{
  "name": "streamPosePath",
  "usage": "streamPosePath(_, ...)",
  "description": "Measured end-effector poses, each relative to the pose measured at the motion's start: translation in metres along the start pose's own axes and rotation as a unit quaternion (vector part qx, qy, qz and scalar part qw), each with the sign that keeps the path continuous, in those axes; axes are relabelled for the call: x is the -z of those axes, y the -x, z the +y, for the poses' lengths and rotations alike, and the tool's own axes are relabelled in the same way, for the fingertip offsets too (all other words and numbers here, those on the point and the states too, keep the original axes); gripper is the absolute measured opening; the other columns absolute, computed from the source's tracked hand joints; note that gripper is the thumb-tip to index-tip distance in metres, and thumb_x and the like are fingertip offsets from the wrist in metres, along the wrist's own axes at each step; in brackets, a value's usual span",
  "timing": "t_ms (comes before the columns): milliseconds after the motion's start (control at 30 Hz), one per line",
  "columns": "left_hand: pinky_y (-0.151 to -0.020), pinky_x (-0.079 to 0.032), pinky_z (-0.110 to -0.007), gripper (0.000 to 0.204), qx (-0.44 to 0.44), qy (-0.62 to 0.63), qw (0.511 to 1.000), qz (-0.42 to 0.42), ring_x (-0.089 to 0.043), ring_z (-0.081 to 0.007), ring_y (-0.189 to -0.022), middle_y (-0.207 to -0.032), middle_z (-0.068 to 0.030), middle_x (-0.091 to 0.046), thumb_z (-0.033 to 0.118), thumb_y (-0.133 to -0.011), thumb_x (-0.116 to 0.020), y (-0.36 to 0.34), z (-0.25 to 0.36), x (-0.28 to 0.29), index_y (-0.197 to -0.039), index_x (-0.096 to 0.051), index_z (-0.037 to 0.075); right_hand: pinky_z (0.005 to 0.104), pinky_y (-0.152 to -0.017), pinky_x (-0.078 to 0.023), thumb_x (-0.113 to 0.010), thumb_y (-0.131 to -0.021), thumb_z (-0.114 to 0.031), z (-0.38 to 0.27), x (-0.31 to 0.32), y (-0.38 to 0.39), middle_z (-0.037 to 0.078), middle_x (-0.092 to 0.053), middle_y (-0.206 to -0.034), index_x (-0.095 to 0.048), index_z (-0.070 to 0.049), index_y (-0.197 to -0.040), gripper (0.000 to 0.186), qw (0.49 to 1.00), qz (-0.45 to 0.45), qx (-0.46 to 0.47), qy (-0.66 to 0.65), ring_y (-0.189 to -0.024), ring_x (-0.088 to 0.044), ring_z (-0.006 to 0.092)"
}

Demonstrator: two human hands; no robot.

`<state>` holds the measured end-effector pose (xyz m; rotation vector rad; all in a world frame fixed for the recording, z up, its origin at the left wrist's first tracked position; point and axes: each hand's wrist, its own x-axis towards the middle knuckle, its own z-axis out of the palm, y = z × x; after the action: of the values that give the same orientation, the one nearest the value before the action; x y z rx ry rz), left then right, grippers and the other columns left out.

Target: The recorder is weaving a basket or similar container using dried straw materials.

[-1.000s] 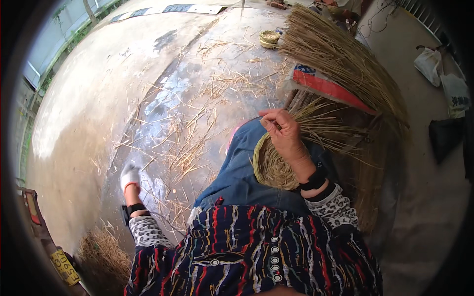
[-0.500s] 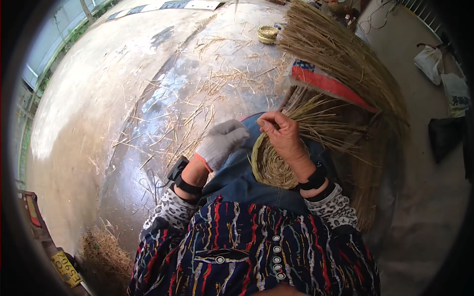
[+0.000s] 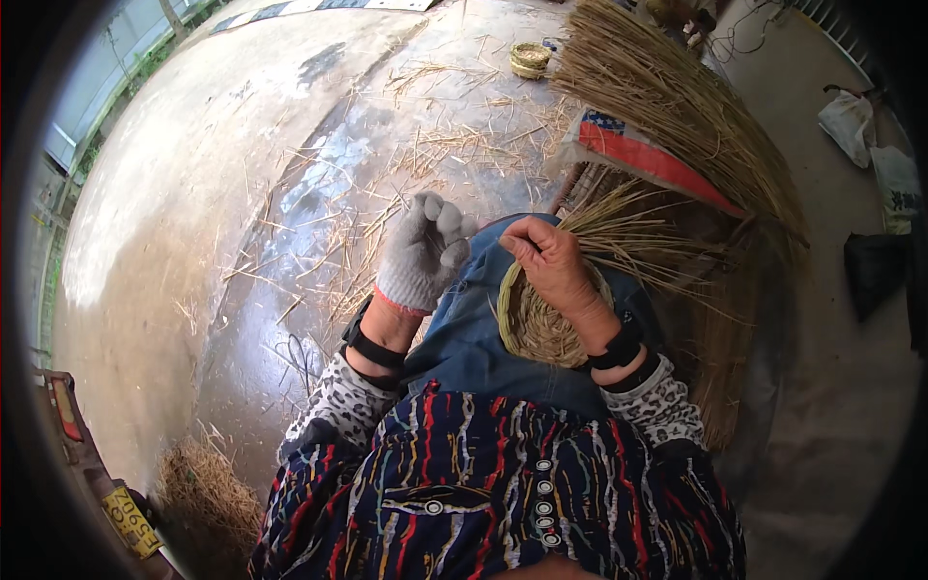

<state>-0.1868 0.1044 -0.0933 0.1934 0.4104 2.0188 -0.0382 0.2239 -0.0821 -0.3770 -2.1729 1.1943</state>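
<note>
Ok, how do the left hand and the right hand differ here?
The left hand wears a grey glove; the right hand is bare.
The left hand curls loosely; the right hand's thumb and forefinger meet.
The left hand is left of the basket; the right hand overlaps it in view.
Both wrists wear black bands.

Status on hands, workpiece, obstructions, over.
Grey-gloved left hand: curled, grip unclear. Bare right hand: thumb and forefinger pinched. Round yellowish woven straw basket: on blue trousers, part hidden behind right hand. Straw stalks fanned alongside.
</note>
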Motion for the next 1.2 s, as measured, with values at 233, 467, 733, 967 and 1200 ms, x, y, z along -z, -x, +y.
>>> streamPosePath(233, -0.046, -0.032, -0.024, 0.021, -0.046, -0.102, 0.994, -0.005, -0.038, -0.0110, -0.052, -0.060, 0.0018, -0.039, 0.021, -0.097, -0.050, -0.002, 0.011, -0.021, -0.080, -0.050, 0.009, 0.0305, -0.059, -0.047, -0.067, -0.086, -0.011, -0.005, 0.001, 0.000, 0.012, -0.063, -0.073, -0.062, -0.003, -0.087, 0.010, 0.997, -0.022, -0.005, 0.073, -0.063, -0.059, 0.0234)
streamPosePath(467, -0.045, -0.034, -0.024, 0.019, -0.013, -0.165, 0.986, -0.022, -0.041, -0.0111, -0.054, -0.069, 0.0007, -0.046, 0.022, -0.098, -0.049, 0.008, 0.021, -0.020, -0.083, -0.051, 0.012, 0.0392, -0.066, -0.048, -0.066, -0.086, -0.020, 0.007, 0.026, -0.018, 0.012, -0.061, -0.071, -0.063, -0.005, -0.083, 0.016, 0.975, -0.016, 0.186, 0.120, -0.071, -0.060, 0.0333)
streamPosePath(733, -0.043, -0.029, -0.023, 0.023, -0.008, -0.117, 0.993, 0.019, -0.036, -0.0099, -0.049, -0.060, 0.0026, -0.040, 0.026, -0.100, -0.048, 0.007, 0.037, 0.011, -0.082, -0.051, 0.011, 0.0422, -0.065, -0.048, -0.068, -0.081, -0.028, -0.001, 0.102, -0.008, 0.011, -0.059, -0.078, -0.059, -0.006, -0.089, 0.024, 0.910, -0.194, 0.167, 0.325, -0.075, -0.060, 0.0329)
streamPosePath(967, -0.042, -0.027, -0.022, 0.025, 0.009, -0.191, 0.981, 0.042, -0.034, -0.0082, -0.048, -0.060, 0.0044, -0.037, 0.029, -0.098, -0.053, 0.004, 0.011, 0.004, -0.079, -0.047, 0.012, 0.0390, -0.059, -0.049, -0.066, -0.083, -0.027, -0.016, 0.111, 0.038, 0.009, -0.054, -0.072, -0.049, -0.010, -0.082, 0.024, 0.894, -0.099, 0.126, 0.419, -0.072, -0.061, 0.0289)
streamPosePath(1200, -0.041, -0.025, -0.021, 0.029, 0.012, -0.283, 0.958, 0.055, -0.030, -0.0064, -0.046, -0.059, 0.0057, -0.033, 0.022, -0.096, -0.052, 0.007, -0.003, -0.014, -0.070, -0.041, 0.015, 0.0393, -0.055, -0.050, -0.065, -0.085, -0.021, 0.004, 0.096, 0.078, 0.010, -0.054, -0.072, -0.048, -0.010, -0.085, 0.020, 0.896, 0.044, 0.059, 0.439, -0.066, -0.061, 0.0293)
